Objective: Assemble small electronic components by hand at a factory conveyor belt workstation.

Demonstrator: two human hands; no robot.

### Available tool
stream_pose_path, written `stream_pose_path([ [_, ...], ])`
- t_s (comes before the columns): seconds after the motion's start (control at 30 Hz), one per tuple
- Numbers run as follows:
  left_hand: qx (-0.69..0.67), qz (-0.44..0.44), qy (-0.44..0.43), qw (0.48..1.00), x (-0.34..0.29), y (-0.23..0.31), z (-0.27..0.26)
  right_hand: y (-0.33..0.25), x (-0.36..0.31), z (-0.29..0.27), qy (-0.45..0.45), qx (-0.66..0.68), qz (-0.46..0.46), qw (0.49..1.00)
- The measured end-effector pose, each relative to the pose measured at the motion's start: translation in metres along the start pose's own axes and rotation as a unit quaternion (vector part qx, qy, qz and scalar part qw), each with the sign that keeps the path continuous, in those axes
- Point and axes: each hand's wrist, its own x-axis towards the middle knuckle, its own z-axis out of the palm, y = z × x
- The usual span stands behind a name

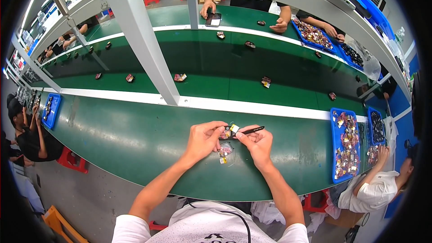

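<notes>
1. Pinching a small part (227,133) above the green table (135,130) in the head view, the left hand (203,140) has its thumb and fingers together on it.
2. The right hand (258,146) is clamped on a black tool (253,130), its thumb near the part's white label (234,128).
3. Another part (226,149) lies on the table just below the hands.
4. A blue tray (335,128) of parts sits to their right.

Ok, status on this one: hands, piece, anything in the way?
Left hand pinching small white-labelled part. Right hand gripping black pen-like tool. Small bagged piece on green bench, close in front.
</notes>
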Motion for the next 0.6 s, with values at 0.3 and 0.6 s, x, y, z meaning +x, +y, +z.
stream_pose_path([
  [0.3,-0.033,-0.048,-0.042,0.997,0.003,-0.006,-0.005,0.002,0.0,0.003,0.017,-0.02,-0.022,0.999],
  [0.6,-0.138,-0.08,-0.11,0.981,0.006,-0.003,-0.01,-0.003,-0.004,0.003,0.014,-0.115,-0.121,0.986],
])
